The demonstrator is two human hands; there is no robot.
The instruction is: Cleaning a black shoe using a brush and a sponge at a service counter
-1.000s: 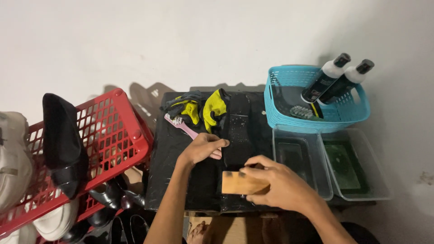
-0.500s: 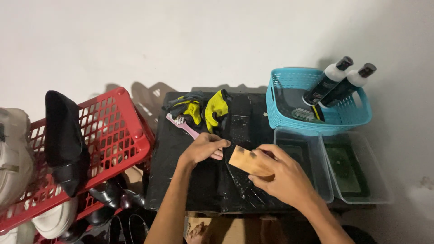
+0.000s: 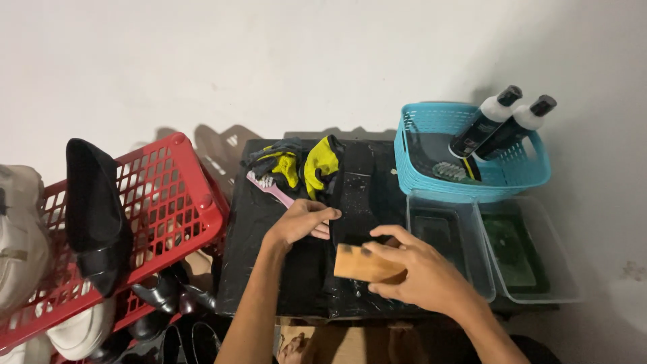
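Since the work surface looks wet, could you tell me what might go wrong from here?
The right hand scrubs the long black insole with a wooden-backed brush. The insole may slip on the wet black-covered table, though the left hand pins it. The brush also works near the water-filled clear plastic tub, which an elbow could knock.

Home shoe-cleaning corner: red crate point(image 3: 168, 195) of shoes, cleaner bottles point(image 3: 495, 125), water tubs point(image 3: 485, 283), plain wall.

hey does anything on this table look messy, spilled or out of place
Some. The black table cover is speckled with pale droplets or suds around the wooden brush in the right hand. Yellow-and-grey gloves lie crumpled at the back, and two bottles lean tilted in the blue basket.
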